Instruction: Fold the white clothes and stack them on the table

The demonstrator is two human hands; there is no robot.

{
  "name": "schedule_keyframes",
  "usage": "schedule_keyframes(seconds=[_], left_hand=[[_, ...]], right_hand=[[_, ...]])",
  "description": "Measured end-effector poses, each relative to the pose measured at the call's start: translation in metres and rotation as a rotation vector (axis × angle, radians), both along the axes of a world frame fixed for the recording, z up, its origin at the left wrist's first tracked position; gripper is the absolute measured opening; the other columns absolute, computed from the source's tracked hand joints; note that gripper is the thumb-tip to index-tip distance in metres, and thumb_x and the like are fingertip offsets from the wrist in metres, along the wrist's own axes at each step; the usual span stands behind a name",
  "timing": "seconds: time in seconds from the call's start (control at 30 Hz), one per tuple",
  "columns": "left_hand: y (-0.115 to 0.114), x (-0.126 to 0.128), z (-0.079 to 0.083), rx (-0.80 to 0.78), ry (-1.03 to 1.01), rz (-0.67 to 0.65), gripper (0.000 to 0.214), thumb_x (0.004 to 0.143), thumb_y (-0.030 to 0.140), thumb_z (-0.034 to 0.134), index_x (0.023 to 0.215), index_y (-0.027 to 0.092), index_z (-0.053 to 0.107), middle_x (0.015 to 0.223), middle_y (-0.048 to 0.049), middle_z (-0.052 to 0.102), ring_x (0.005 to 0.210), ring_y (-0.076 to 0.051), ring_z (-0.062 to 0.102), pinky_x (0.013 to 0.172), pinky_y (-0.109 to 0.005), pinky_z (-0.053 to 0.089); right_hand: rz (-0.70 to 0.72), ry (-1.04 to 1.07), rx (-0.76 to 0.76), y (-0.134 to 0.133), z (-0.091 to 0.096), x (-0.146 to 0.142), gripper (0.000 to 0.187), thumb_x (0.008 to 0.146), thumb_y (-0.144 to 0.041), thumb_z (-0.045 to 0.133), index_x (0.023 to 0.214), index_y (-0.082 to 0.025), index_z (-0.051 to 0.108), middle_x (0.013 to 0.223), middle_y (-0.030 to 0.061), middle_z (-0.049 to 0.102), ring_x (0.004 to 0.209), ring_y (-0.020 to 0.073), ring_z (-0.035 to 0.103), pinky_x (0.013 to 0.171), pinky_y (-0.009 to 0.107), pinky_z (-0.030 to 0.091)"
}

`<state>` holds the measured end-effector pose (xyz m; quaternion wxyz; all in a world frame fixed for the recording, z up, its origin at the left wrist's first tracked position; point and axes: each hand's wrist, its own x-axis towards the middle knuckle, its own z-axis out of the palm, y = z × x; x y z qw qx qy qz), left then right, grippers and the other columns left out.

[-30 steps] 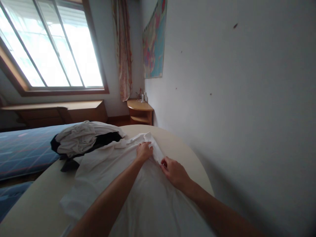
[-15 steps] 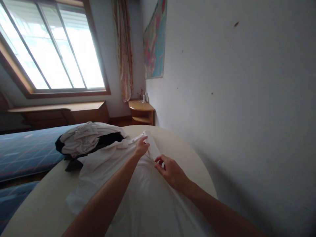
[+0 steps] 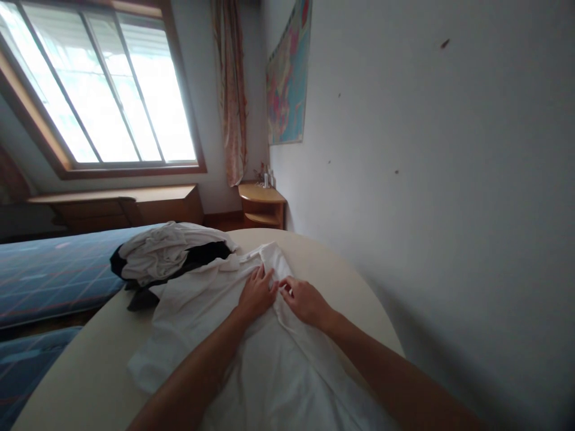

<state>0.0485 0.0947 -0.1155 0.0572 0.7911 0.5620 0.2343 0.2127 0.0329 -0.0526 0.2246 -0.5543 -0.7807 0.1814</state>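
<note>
White shirt (image 3: 251, 359) lies spread on the round tabletop (image 3: 90, 371); left hand (image 3: 257, 294) presses flat, right hand (image 3: 305, 301) pinches a fold. Light, limp cloth, likely best taken by its edges.

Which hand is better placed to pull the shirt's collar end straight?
Left, probably. The left hand lies flat on the white shirt, fingers toward the collar; the right hand pinches fabric farther back.
</note>
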Motion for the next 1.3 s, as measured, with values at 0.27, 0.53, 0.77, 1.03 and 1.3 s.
schedule_keyframes(seconds=[0.27,0.53,0.77,1.03,1.3], left_hand=[[-0.023,0.016,0.0,-0.029,0.139,-0.042,0.062,0.098,0.046,0.041,0.151,0.015,0.035,0.159,-0.0177,0.032,0.148,-0.033,0.026,0.119,-0.049,0.023],[-0.054,0.036,0.011,-0.093,0.132,-0.154,0.063,0.095,0.049,0.043,0.149,0.016,0.041,0.161,-0.0157,0.029,0.15,-0.032,0.021,0.121,-0.048,0.019],[-0.059,0.036,0.015,-0.066,0.015,-0.209,0.054,0.093,0.034,0.048,0.144,0.017,0.047,0.156,-0.0124,0.04,0.148,-0.029,0.028,0.122,-0.045,0.023],[-0.03,0.006,0.023,0.07,0.13,0.082,0.042,0.094,0.031,0.048,0.132,0.018,0.058,0.149,-0.0117,0.05,0.142,-0.031,0.038,0.116,-0.048,0.031],[0.034,-0.074,0.037,0.139,0.423,0.281,0.031,0.094,0.023,0.045,0.108,0.012,0.07,0.146,-0.0213,0.048,0.129,-0.036,0.049,0.106,-0.05,0.035]], right_hand=[[0.086,-0.101,0.148,0.07,-0.023,-0.006,0.042,0.1,-0.025,0.038,0.135,-0.011,0.055,0.142,0.0114,0.055,0.134,0.0174,0.046,0.114,0.028,0.03],[-0.088,-0.259,0.165,0.096,-0.016,-0.014,0.04,0.103,-0.032,0.033,0.123,-0.017,0.063,0.131,0.0115,0.062,0.124,0.0219,0.05,0.108,0.034,0.032],[-0.073,-0.344,0.032,0.132,-0.029,-0.029,0.047,0.103,-0.042,0.031,0.131,-0.021,0.062,0.143,0.0086,0.056,0.133,0.0227,0.045,0.116,0.041,0.022],[-0.12,-0.358,-0.098,0.156,-0.049,-0.017,0.062,0.102,-0.053,0.022,0.154,-0.022,0.034,0.163,0.0039,0.024,0.15,0.0279,0.016,0.12,0.05,0.01],[-0.141,-0.338,-0.108,0.152,-0.051,-0.006,0.062,0.101,-0.058,0.018,0.154,-0.029,0.033,0.164,-0.0008,0.02,0.152,0.0271,0.009,0.12,0.054,0.006]])
